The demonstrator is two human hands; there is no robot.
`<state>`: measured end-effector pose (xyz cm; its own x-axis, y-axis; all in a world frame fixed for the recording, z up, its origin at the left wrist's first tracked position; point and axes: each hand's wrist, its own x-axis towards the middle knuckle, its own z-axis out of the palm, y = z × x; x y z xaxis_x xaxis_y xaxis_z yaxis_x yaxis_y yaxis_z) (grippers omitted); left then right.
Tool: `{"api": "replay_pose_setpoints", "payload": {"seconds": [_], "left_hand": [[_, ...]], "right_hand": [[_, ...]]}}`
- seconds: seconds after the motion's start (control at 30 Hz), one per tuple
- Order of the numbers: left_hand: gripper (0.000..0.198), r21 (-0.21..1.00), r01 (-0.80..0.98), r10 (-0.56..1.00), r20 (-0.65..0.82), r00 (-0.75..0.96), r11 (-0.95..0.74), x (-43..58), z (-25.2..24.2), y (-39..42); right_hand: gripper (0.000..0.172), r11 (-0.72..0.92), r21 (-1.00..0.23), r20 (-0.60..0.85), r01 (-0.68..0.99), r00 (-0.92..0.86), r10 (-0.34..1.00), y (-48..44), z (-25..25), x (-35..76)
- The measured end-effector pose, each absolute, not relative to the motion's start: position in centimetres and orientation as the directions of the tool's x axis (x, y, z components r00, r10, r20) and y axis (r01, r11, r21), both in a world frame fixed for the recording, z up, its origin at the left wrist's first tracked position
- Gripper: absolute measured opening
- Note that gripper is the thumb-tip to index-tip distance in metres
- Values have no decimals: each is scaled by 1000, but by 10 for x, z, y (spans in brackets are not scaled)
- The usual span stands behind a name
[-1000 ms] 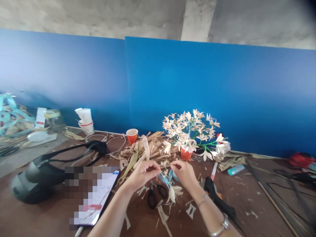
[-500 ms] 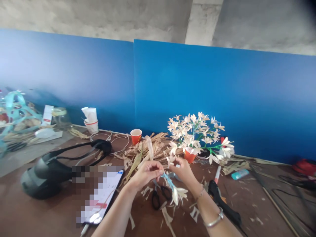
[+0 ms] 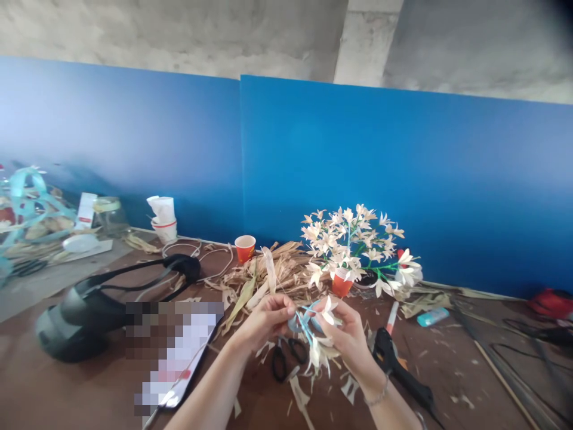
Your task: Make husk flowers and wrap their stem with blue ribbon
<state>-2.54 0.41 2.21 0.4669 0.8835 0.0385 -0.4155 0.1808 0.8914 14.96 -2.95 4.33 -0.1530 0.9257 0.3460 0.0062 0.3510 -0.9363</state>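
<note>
My left hand [image 3: 274, 315] pinches the upper end of light blue stems [image 3: 305, 325], from which cream flowers [image 3: 319, 356] hang down. Close by on the right, my right hand [image 3: 344, 327] has its fingers closed on a small cream flower [image 3: 329, 312] with a blue stem, beside the others. Whether the stems touch each other is hard to tell. Black-handled scissors [image 3: 280, 361] lie on the table below my hands, partly covered. Behind my right hand, a red cup [image 3: 342, 283] bears a big bunch of cream flowers [image 3: 358, 239] on green stems.
Dried husks [image 3: 286, 269] are heaped behind my hands, near an orange paper cup [image 3: 245, 248]. To the right lie a black glue gun [image 3: 405, 373] and a turquoise packet [image 3: 433, 317]. A phone or tablet [image 3: 188, 358] and a black visor-like object [image 3: 78, 319] lie left. Scraps litter the brown table [image 3: 264, 412].
My right hand has turned and moved slightly right and down, bringing the small flower beside the blue stems. My left hand stays almost in place. The view has shifted slightly.
</note>
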Motion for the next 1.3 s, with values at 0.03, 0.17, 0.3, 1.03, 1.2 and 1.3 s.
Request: {"api": "replay_pose_setpoints", "payload": {"seconds": [0.03, 0.17, 0.3, 1.03, 1.2, 1.3], "left_hand": [[29, 887, -422, 881, 39, 471, 187, -25, 22, 4], [28, 875, -435, 877, 25, 480, 213, -25, 21, 5], [27, 870, -436, 878, 7, 479, 231, -26, 19, 6], [24, 868, -450, 922, -21, 388, 209, -27, 23, 6], [25, 937, -335, 951, 8, 309, 100, -22, 23, 7], [26, 960, -274, 953, 31, 302, 55, -18, 26, 3]], "right_hand": [[13, 365, -931, 357, 12, -182, 916, -31, 44, 150], [13, 418, -907, 395, 52, -239, 887, -32, 47, 150], [10, 481, -871, 440, 105, -270, 856, -32, 48, 150], [37, 542, -759, 406, 360, -388, 827, -20, 57, 168], [37, 592, -651, 565, 476, -218, 796, -24, 65, 168], [20, 599, -472, 592, 646, -271, 759, -32, 67, 154]]}}
